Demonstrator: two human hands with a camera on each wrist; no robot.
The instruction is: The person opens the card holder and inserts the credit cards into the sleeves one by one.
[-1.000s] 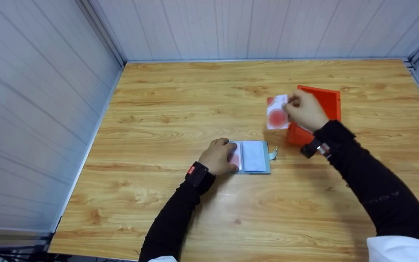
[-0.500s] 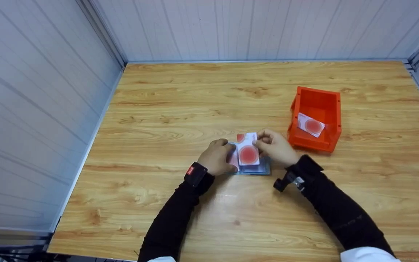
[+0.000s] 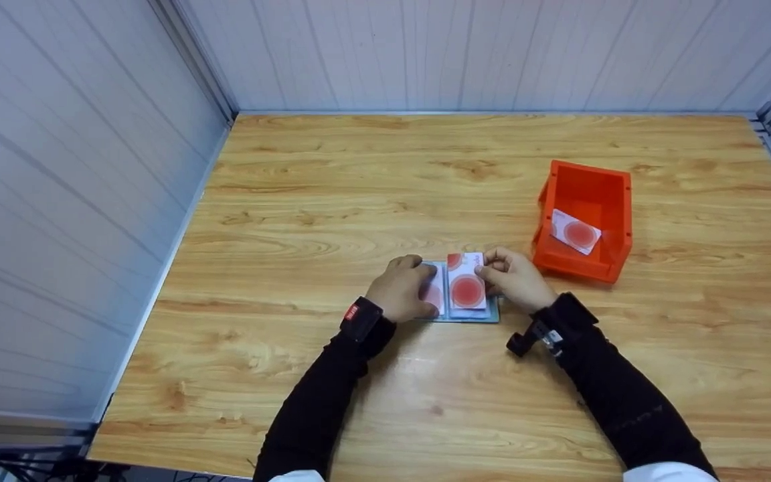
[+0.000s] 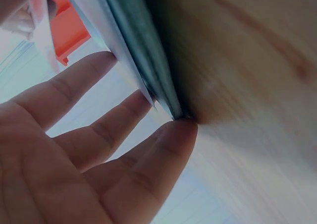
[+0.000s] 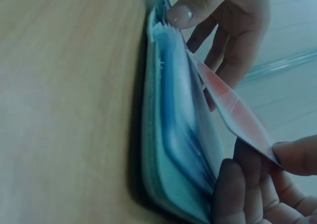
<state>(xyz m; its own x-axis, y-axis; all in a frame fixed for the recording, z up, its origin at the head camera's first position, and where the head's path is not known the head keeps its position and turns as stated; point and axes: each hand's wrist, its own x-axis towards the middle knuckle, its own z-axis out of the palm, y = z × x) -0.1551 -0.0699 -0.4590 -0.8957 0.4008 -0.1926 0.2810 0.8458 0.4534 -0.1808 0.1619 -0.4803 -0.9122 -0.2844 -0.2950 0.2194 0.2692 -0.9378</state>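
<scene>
An open teal card holder [image 3: 494, 312] lies on the table with clear sleeves. My left hand [image 3: 397, 291] presses on its left side, thumb at the lower part and fingers at the upper; a pinkish card [image 3: 436, 293] shows in that sleeve. In the left wrist view, extended fingers [image 4: 99, 127] touch the holder's edge. My right hand [image 3: 518, 278] pinches a white card with red circles [image 3: 467, 290] by its right edge, over the right sleeve. Seen from the right wrist, this card [image 5: 230, 105] tilts away from the page, its far end close to the sleeve.
An orange bin [image 3: 616, 261] stands right of the holder, behind the right hand. Inside it lies a similar red-and-white card [image 3: 577, 232]. Panel walls [image 3: 452, 57] rise behind the wooden table [image 3: 332, 181] and at its sides.
My right hand has carried the card from over the bin leftward and down onto the holder's right side, then shifted slightly right and nearer. My left hand has stayed in place.
</scene>
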